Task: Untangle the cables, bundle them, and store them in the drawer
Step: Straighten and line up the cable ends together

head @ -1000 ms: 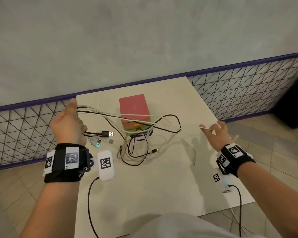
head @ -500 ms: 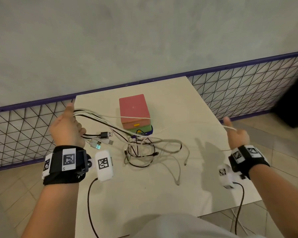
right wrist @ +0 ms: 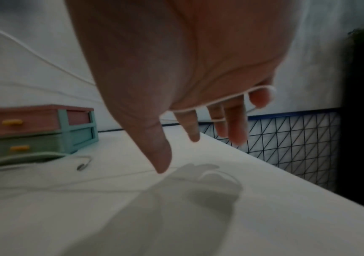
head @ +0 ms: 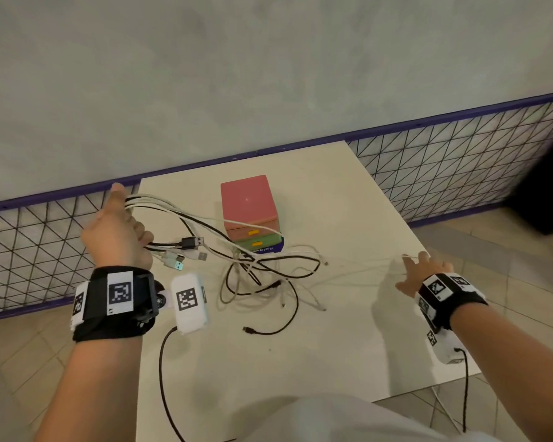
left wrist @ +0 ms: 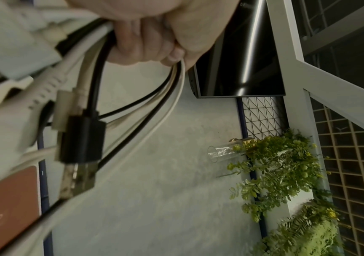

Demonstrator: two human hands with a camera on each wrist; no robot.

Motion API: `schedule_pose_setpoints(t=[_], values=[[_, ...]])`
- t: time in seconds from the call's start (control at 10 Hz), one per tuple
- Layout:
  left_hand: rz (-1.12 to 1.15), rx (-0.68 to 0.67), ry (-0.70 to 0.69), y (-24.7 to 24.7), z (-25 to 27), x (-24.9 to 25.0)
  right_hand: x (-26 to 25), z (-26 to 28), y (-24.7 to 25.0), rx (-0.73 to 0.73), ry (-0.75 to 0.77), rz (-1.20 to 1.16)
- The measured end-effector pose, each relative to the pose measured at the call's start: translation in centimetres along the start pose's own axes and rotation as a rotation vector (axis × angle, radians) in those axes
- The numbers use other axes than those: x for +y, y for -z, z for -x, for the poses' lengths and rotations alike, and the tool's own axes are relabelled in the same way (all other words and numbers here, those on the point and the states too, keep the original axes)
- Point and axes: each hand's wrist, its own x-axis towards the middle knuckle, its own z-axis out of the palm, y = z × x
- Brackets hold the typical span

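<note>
My left hand (head: pixel 115 231) is raised over the table's left edge and grips several white and black cables (left wrist: pixel 146 110) near their ends. Their USB plugs (head: pixel 192 247) stick out to the right of my fist (left wrist: pixel 146 43). From there the cables run down into a loose tangle (head: pixel 259 275) on the white table (head: pixel 332 346), just in front of the small drawer box (head: pixel 248 202) with both drawers closed (right wrist: pixel 36 124). My right hand (head: pixel 425 272) hovers at the table's right side with fingers spread and straight (right wrist: pixel 198 69). A thin white cable (right wrist: pixel 220 99) lies across them.
A black cable end (head: pixel 256 330) lies loose on the table in front of the tangle. A purple-railed wire mesh fence (head: pixel 444 173) and a grey wall stand behind the table. The table's right edge is just beside my right hand; tiled floor lies beyond.
My right hand has drawn the thin white cable out to the right and dropped slightly. The tangle has loosened and spread toward me. My left hand has stayed almost in place.
</note>
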Motion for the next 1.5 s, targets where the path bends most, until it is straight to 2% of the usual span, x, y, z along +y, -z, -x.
schedule_pose_setpoints(t=[0.1,0.2,0.3,0.4,0.5,0.6,0.7,0.8,0.9,1.0,1.1,1.3,1.5], values=[[0.002,-0.02,0.007,-0.3,0.3,-0.1,-1.6,-0.1,0.6,-0.158,0.164,-0.263],[-0.027,-0.047,0.015,-0.8,0.9,-0.4,-4.2,0.7,1.8,-0.223,0.4,-0.499],[-0.033,-0.092,0.003,-1.0,1.3,-0.7,-7.7,2.9,4.7,0.007,0.573,-0.865],[-0.034,-0.118,-0.007,-1.0,1.6,-1.0,-11.4,6.4,7.3,0.274,0.743,-0.874],[-0.034,-0.124,-0.007,-1.0,1.7,-1.0,-15.4,9.1,7.2,0.061,0.839,-0.575],[-0.051,-0.128,-0.01,-1.0,1.8,-1.3,-17.7,10.1,6.3,-0.203,0.884,-0.481],[-0.073,-0.101,-0.032,-0.4,1.4,-1.1,-16.9,8.9,6.9,-0.325,0.849,-0.976],[-0.086,0.005,0.005,1.9,-0.5,-0.1,-12.8,5.2,8.1,-0.108,0.447,-1.4],[-0.143,-0.001,0.024,2.5,-1.2,-0.5,-8.4,1.8,8.0,-0.01,0.026,-1.587],[-0.1,-0.001,0.02,1.6,-1.1,-2.4,-6.0,0.2,6.5,-0.117,-0.117,-1.962],[-0.072,-0.092,0.08,2.9,-1.6,-2.7,-3.7,-0.1,5.0,-0.154,-0.422,-2.486],[-0.106,-0.119,0.108,4.0,-2.6,-2.6,-1.7,1.7,3.1,-0.109,-0.546,-2.34],[-0.181,-0.108,0.074,3.0,-2.6,-1.6,-1.7,2.1,3.3,-0.161,-0.487,-2.068]])
